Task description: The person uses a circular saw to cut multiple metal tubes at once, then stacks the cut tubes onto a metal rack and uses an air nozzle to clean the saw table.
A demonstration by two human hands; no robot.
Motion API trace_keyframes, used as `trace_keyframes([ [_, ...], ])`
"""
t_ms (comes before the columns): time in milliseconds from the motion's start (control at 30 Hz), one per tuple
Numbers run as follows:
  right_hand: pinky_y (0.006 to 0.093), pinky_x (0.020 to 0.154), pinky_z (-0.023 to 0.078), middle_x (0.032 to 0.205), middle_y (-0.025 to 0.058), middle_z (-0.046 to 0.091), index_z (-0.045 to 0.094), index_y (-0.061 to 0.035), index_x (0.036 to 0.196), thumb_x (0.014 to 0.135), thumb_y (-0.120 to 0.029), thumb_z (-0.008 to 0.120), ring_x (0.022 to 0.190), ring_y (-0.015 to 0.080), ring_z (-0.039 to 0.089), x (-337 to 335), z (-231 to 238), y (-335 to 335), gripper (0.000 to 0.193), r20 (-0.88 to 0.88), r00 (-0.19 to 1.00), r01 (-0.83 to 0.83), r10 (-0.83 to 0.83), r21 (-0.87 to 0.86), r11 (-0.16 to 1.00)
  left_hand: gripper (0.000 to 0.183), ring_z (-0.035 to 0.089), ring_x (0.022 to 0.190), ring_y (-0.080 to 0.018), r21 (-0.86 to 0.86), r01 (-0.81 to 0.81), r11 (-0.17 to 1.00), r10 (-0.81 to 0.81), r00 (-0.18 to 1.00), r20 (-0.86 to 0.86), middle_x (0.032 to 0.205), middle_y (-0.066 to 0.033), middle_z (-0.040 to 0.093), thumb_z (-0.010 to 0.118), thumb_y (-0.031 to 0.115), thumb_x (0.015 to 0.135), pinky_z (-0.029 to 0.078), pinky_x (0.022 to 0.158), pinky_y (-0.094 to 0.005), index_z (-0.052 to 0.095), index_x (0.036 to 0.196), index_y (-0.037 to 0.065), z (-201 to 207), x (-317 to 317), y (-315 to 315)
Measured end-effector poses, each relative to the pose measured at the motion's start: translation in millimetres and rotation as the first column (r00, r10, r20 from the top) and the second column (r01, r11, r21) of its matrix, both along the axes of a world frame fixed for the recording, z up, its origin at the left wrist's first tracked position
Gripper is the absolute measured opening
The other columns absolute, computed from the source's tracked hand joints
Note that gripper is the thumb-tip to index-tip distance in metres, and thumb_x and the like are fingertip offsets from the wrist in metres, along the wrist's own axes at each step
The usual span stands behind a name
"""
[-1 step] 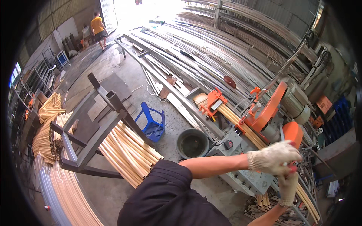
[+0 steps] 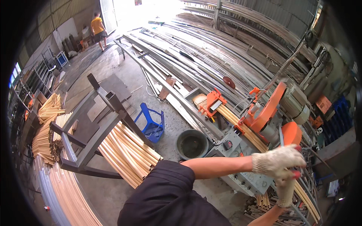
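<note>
My left hand [image 2: 278, 162], in a pale knitted glove, reaches across to the front of an orange and grey cutting machine [image 2: 271, 107]. Its fingers are curled, with red patches by their tips; what they hold is hidden. Just below and touching it is my right hand [image 2: 285, 193], gloved alike, its fingers hidden behind the left. A grey bar [image 2: 281, 135] runs from the machine down behind my left glove. Several long tan tubes [image 2: 228, 115] pass through an orange clamp [image 2: 214, 103] and under the machine head, coming out beyond my right hand.
A grey control box [image 2: 260, 181] stands beside my left forearm. A dark tub [image 2: 192, 144] and blue plastic stool [image 2: 151, 126] are on the floor. Tan tubes [image 2: 126, 150] lie on a steel frame [image 2: 94, 145]. A person in yellow [image 2: 98, 27] stands far back.
Both gloved hands have shifted slightly, the left one a little right and down. The tubes and clamp look unchanged.
</note>
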State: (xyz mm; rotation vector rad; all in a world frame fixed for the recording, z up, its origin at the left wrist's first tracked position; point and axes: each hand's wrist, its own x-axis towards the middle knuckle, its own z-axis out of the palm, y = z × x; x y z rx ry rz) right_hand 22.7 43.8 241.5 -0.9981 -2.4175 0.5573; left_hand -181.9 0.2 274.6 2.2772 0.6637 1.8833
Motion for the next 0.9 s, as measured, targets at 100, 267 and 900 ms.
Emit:
trace_keyframes([
  [100,0.034,0.055,0.044,0.084,0.0134,0.066,0.064,0.0046,0.094,0.089,-0.018,0.061,0.064,0.0153,0.06,11,-30,-5,0.023,-0.07,0.997,0.012,-0.015,-0.038,0.999,0.031,0.062,0.092,-0.0342,-0.099,0.156,0.983,-0.162,0.985,-0.063,0.086,-0.0146,0.067,0.065,0.03,0.079,0.043,0.093,-0.0444,0.07,0.092,0.001,17,33,-5],
  [267,0.0341,0.057,0.044,0.086,0.0135,0.066,0.064,0.0044,0.095,0.089,-0.017,0.061,0.067,0.0156,0.059,16,-67,-16,0.023,-0.158,0.984,0.072,-0.083,-0.075,0.995,0.035,0.061,0.069,-0.039,-0.293,-0.081,0.953,-0.03,0.934,-0.355,0.066,-0.0165,0.06,0.057,0.037,0.076,0.05,0.075,-0.0475,0.068,0.077,0.004,-41,79,4],
  [900,0.0345,0.066,0.043,0.094,0.0138,0.064,0.063,0.0034,0.101,0.088,-0.016,0.062,0.078,0.0166,0.057,16,-88,-18,0.024,-0.292,0.946,0.136,-0.143,-0.044,0.99,0.046,0.047,0.12,-0.03,-0.706,-0.707,0.043,0.357,0.671,-0.65,0.121,-0.0143,0.055,0.058,0.031,0.08,0.034,0.108,-0.0383,0.056,0.117,0.004,-47,130,-18],
])
